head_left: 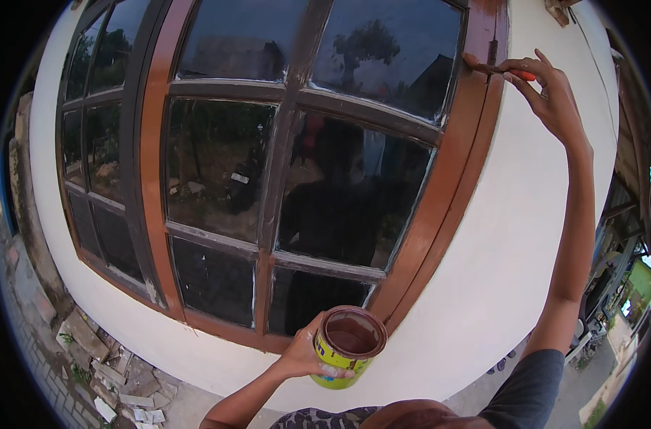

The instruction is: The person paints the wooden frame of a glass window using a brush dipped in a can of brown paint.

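My left hand [302,355] grips a yellow-green paint can [361,366] by its side, below the window. The can is uncovered and holds brown paint [350,336]; brown smears coat its rim. Raised at the upper right, my right hand [554,104] is closed around the red-orange handle of a paintbrush [523,74]. The brush points left, its tip against the window's right frame [440,196], close to a dark hinge [492,53]. That frame is brown below the brush and more purplish above it. The sash bars [286,136] are dark and greyish.
Window panes [354,193] fill the middle, with whitish marks along their edges. A second dark sash [96,143] is at left. White wall [475,322] surrounds the window. Broken slabs and rubble [125,386] lie on the ground at lower left. Cluttered items [604,293] stand at far right.
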The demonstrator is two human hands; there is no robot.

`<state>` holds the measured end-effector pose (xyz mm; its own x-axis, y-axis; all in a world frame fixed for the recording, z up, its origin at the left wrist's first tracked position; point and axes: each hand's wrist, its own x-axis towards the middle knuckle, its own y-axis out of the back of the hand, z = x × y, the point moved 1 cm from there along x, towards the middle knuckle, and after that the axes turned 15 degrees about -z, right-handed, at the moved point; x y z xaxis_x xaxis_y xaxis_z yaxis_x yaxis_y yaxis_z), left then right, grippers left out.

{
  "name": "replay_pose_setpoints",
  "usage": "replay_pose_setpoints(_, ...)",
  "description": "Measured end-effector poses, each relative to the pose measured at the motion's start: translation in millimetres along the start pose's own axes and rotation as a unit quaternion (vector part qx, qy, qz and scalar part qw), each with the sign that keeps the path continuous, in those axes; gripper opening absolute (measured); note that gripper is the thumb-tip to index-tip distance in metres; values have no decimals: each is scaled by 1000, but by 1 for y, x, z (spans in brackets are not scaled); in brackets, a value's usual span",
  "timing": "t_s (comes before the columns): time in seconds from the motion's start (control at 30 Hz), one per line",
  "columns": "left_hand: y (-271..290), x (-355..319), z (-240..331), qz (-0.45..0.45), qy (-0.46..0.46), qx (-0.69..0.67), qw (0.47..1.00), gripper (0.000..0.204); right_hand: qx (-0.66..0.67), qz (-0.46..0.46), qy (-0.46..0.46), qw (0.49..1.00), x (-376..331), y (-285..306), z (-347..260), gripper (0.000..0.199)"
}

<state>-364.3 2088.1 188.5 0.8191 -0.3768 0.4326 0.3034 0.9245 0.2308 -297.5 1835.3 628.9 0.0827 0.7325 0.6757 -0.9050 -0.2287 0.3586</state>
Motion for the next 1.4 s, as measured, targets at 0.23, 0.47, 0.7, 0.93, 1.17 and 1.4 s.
replay_pose_setpoints(0.23,0,1,4,1,-5,20,1000,104,177,-95,-41,979,15,16,42,33)
replay_pose_setpoints(0.47,1,-2,2,0,4,10,1000,105,93,159,-69,980,75,34,65,17)
replay_pose_setpoints(0.7,2,1,-1,-4,5,-5,1000,105,-32,174,-1,984,60,-17,75,26)
replay_pose_setpoints(0.93,5,-1,-5,-21,1,-13,1000,105,-32,0,63,998,-25,-7,-18,18)
replay_pose_setpoints(1.17,3,5,-4,-30,7,4,1000,106,164,6,-45,985,40,5,69,39)
replay_pose_setpoints(1.4,2,4,-7,-27,7,-4,1000,106,-12,209,-91,974,91,2,115,28)
